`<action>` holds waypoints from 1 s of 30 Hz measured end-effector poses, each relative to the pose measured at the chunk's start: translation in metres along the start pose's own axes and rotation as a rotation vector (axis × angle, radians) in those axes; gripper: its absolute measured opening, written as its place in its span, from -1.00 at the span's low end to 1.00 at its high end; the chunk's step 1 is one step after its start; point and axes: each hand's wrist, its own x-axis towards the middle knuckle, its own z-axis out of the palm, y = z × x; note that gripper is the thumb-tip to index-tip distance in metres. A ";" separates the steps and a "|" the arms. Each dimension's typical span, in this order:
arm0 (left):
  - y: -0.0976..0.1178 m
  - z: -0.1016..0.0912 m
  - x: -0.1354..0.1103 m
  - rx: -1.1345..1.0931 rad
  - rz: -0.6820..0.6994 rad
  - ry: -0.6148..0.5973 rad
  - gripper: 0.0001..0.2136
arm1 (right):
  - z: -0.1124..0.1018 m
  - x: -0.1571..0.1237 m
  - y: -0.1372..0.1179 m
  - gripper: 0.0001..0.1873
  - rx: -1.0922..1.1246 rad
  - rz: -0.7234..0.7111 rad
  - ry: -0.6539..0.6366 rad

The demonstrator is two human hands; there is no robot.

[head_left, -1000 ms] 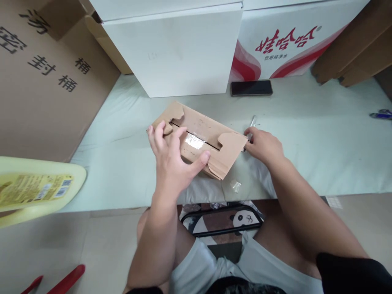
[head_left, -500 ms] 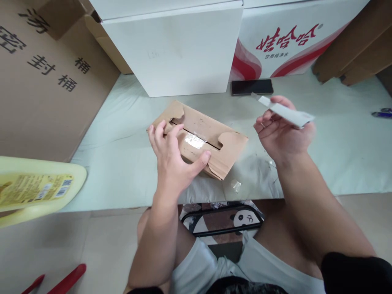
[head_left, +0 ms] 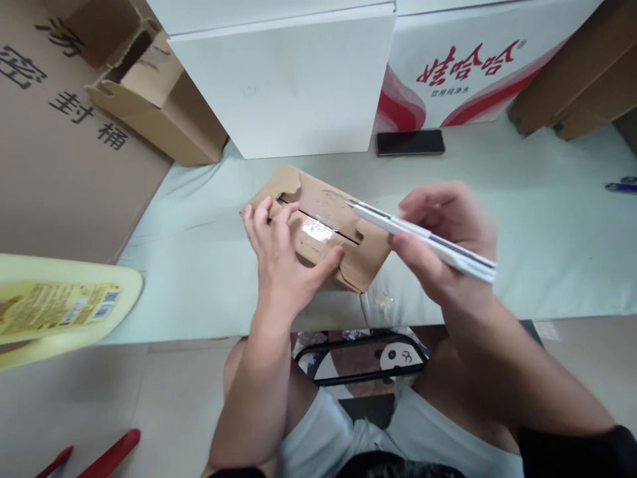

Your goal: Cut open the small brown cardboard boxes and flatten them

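Observation:
A small brown cardboard box [head_left: 326,199] lies at an angle on the pale green cloth. Clear tape [head_left: 317,229] shines across its middle seam, and cut-outs sit at both ends of that seam. My left hand [head_left: 283,255] grips the box's left part, fingers spread over the top and thumb pressed near its front edge. A white utility knife [head_left: 423,236] with its blade out is in my right hand [head_left: 448,232], which is somewhat blurred. The blade tip points left and hovers above the box top; whether it touches cannot be told.
Behind stand a white box [head_left: 293,86], a white carton with red print [head_left: 468,73] and a phone [head_left: 410,142]. An opened brown carton [head_left: 164,106] leans by a large printed carton [head_left: 64,159] at left. A yellow bottle [head_left: 64,305] is at the left edge.
My right hand has moved left with the knife, bringing its blade over the box. The opened brown carton at the back left has shifted forward and left. My left hand stays put.

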 end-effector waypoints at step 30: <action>0.001 0.000 0.000 0.007 -0.013 -0.007 -0.21 | 0.004 0.001 0.005 -0.95 -0.323 -0.158 -0.201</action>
